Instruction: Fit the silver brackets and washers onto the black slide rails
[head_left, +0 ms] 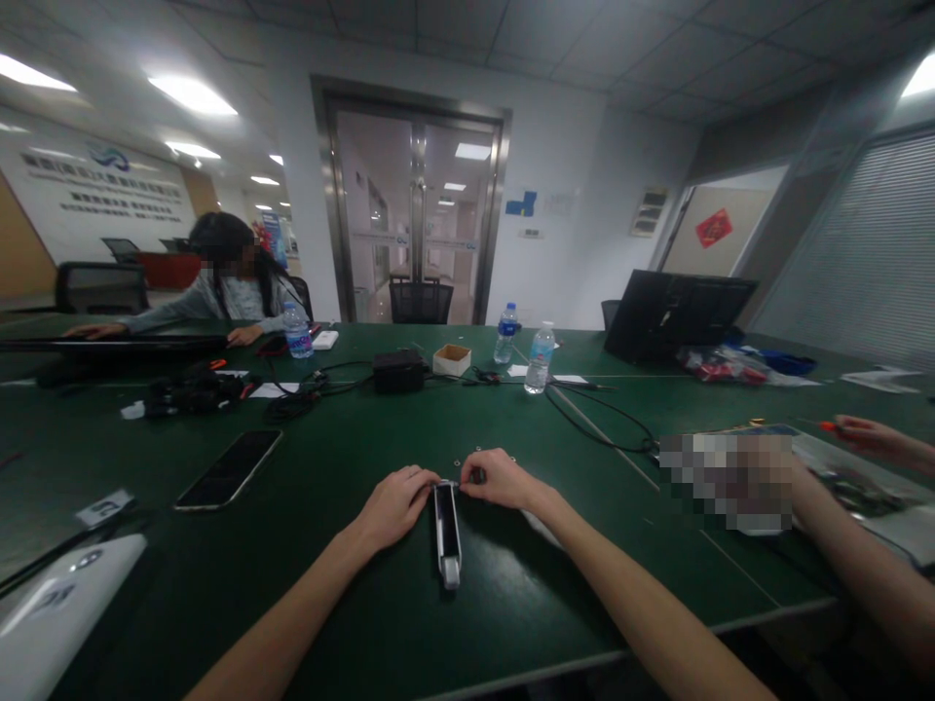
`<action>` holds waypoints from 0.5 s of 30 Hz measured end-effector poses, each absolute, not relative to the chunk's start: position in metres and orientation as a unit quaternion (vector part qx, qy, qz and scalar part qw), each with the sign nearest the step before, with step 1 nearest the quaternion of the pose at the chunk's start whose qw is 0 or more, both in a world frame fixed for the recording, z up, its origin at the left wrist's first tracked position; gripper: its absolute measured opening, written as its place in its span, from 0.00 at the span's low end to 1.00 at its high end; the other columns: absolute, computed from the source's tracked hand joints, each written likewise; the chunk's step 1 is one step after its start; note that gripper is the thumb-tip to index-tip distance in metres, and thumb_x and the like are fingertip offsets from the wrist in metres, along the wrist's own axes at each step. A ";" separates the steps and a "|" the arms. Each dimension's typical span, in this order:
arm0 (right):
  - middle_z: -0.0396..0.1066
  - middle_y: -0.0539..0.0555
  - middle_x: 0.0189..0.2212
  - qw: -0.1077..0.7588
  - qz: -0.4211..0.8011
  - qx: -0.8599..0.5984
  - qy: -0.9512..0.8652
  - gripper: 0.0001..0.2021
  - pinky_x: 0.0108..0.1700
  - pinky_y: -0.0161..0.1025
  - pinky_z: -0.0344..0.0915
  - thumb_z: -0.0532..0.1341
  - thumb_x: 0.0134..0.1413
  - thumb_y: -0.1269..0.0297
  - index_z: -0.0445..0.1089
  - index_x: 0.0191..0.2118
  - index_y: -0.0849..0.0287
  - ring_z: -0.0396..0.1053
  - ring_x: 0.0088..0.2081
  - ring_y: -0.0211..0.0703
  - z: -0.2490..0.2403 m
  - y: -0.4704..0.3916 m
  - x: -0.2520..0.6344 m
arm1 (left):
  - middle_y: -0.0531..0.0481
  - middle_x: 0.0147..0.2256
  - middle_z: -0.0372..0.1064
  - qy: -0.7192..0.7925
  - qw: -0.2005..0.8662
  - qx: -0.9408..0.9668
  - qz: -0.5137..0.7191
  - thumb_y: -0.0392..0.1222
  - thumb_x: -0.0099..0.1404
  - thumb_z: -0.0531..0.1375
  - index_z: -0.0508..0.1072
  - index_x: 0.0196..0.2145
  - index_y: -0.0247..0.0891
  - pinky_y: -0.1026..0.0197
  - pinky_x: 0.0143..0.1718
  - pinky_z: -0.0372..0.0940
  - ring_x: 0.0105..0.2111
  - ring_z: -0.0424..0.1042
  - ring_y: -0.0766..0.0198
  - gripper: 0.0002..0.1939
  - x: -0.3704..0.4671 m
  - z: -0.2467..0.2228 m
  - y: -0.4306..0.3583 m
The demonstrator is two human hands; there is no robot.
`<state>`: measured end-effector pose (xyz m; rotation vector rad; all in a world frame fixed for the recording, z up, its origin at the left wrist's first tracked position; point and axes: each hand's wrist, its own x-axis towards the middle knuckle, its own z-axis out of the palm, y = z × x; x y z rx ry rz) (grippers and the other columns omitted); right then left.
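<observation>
A slim white casing with a long dark recess (448,531) lies lengthwise on the green table in front of me; its kind I cannot make out. My left hand (398,506) rests on the table at the left, its fingertips closed against the casing's far end. At the right of that same end, my right hand (501,479) is curled, with thumb and forefinger pinched together. Whatever sits between those fingertips is too small to tell. Just beyond my hands lie a few tiny ring-like pieces (457,463).
A phone (230,472) lies to the left, near a white case (73,604). Cables, a black box (398,371), a small open carton (452,360) and water bottles (540,358) stand farther back. At right, a co-worker's hands work over a white tray (825,453). Another person sits across the table.
</observation>
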<state>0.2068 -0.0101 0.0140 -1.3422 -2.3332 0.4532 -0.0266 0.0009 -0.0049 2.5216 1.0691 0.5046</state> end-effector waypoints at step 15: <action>0.71 0.47 0.27 0.208 0.192 -0.486 -0.827 0.04 0.30 0.29 0.60 0.65 0.51 0.64 0.74 0.32 0.59 0.66 0.27 0.34 0.006 -0.006 0.209 | 0.49 0.44 0.68 0.385 0.183 0.889 0.169 0.37 0.70 0.48 0.70 0.47 0.42 0.58 0.47 0.64 0.44 0.68 0.60 0.14 -0.025 0.000 -0.002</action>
